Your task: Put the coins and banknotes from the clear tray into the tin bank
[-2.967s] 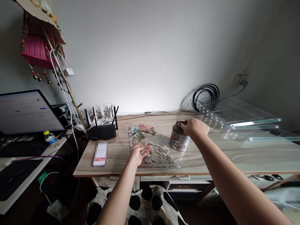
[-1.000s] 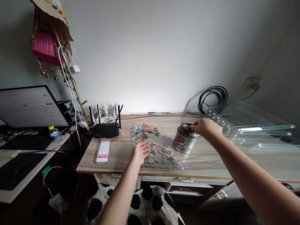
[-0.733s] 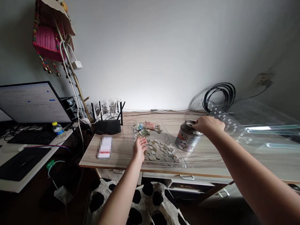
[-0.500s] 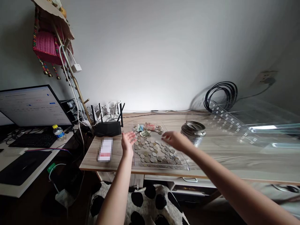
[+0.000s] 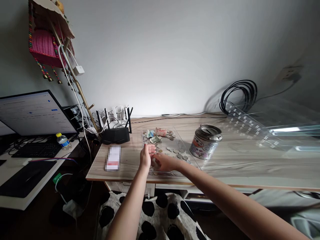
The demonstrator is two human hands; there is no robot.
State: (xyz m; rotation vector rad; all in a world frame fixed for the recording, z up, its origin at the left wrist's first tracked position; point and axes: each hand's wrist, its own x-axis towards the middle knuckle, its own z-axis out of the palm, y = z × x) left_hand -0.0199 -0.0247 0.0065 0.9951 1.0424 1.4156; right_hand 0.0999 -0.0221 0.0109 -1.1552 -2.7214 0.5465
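A clear tray (image 5: pixel 186 159) on the wooden desk holds several loose coins (image 5: pixel 175 150) and folded banknotes (image 5: pixel 155 134) at its far end. My left hand (image 5: pixel 145 156) rests at the tray's left edge, turned on its side with the fingers stretched out. My right hand (image 5: pixel 163 162) lies over the tray's near part. Its fingertips are drawn together against my left palm, and what they pinch is hidden. A printed tin can (image 5: pixel 205 142) with a slotted lid stands alone to the right of the tray.
A black router (image 5: pixel 115 135) and a small white-and-red packet (image 5: pixel 113 158) sit left of the tray. Clear plastic trays (image 5: pixel 270 128) and a coiled black cable (image 5: pixel 238 93) fill the right. A monitor (image 5: pixel 35 113) and a bottle (image 5: pixel 62 140) stand on the left desk.
My right hand has left the tin can's lid and swung left across the tray to meet my left hand. My left hand lifted off the coins and turned on its side.
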